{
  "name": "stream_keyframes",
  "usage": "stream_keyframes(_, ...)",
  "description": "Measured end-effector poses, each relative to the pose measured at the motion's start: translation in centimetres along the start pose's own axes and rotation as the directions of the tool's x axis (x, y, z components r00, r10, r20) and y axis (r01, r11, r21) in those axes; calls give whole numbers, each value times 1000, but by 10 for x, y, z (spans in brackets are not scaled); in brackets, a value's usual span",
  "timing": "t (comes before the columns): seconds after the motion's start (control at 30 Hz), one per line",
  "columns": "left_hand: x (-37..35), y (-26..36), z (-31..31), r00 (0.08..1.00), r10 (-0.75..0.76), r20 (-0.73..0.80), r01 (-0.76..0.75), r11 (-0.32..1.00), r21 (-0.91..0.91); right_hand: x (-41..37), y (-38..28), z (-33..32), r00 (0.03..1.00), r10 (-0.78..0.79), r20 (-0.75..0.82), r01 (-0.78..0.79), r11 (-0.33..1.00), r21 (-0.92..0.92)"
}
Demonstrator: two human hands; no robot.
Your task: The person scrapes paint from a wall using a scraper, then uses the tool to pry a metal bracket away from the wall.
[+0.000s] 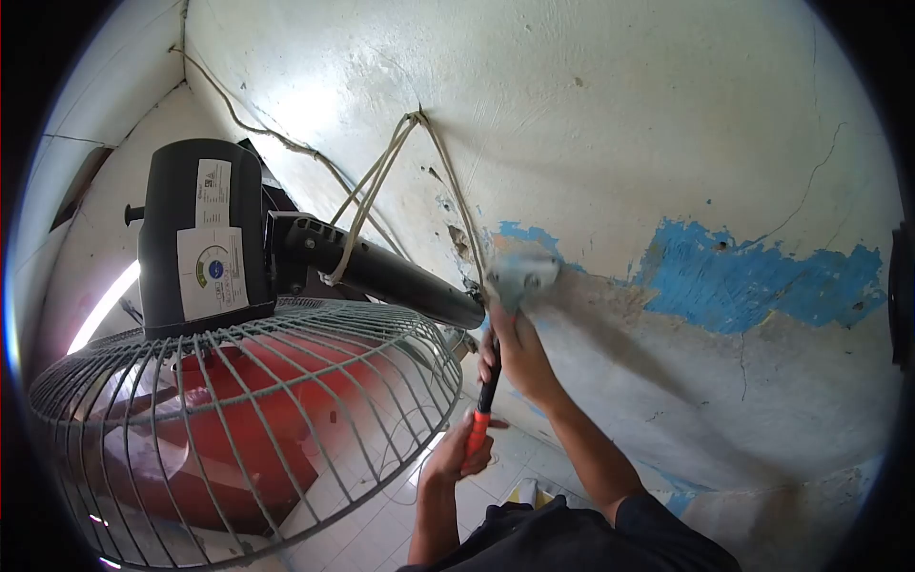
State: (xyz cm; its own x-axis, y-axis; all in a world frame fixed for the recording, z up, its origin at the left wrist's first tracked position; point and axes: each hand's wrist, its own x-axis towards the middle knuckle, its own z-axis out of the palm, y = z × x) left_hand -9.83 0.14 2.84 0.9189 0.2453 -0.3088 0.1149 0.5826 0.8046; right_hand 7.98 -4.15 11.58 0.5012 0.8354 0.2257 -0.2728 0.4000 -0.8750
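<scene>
A long-handled scraper (489,386) with a red and black handle slants up to the wall in the head view. Its wide, pale metal head (521,277) is smeared by motion and lies at the wall beside a patch of blue paint. My left hand (459,452) is wrapped round the red grip at the lower end. Higher up, my right hand (519,351) is closed round the black part of the handle, just below the head. The wall (610,124) is off-white, with chipped and cracked paint near the scraper.
A wall fan with a wire cage (286,410) and black motor housing (205,238) fills the left side, close to my hands. Its black arm (405,289) reaches the wall. Cords (381,162) hang from a nail. A larger blue patch (753,281) shows at right. Tiled floor (367,534) lies below.
</scene>
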Motion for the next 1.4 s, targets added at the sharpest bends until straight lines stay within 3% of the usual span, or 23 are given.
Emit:
stream_keyframes(0.03,2,17,13,998,21,-60,-19,999,28,8,-13,5,999,-34,17,34,999,-2)
stream_keyframes(0.13,3,41,20,993,109,35,-110,993,44,22,-50,20,1000,-22,9,23,995,-94)
stream_keyframes(0.37,-4,-2,6,1000,0,-8,1,1000,18,-1,4,-3,1000,-4,-19,4,1000,16)
stream_keyframes(0.5,7,40,28,992,124,12,-125,990,68,20,-42,13,998,-57,30,58,998,-31)
stream_keyframes(0.53,7,51,31,979,186,82,-192,979,71,25,-58,21,998,-61,20,62,997,-45)
stream_keyframes(0.63,4,43,23,985,172,36,-173,984,46,24,-49,19,997,-75,10,75,996,-48)
stream_keyframes(0.77,-7,4,9,1000,1,-4,-1,1000,4,4,-11,4,1000,-23,-11,24,999,34)
stream_keyframes(1.03,8,60,37,980,196,33,-197,978,65,30,-75,28,997,-82,8,82,995,-53)
stream_keyframes(1.1,4,42,30,995,99,-26,-98,995,36,21,-51,20,994,-107,7,107,993,-45)
stream_keyframes(1.17,3,13,15,997,70,16,-70,997,-23,7,-23,10,997,-77,-11,76,996,-35)
stream_keyframes(1.4,14,62,46,975,214,50,-216,976,39,34,-88,32,990,-142,16,143,986,-90)
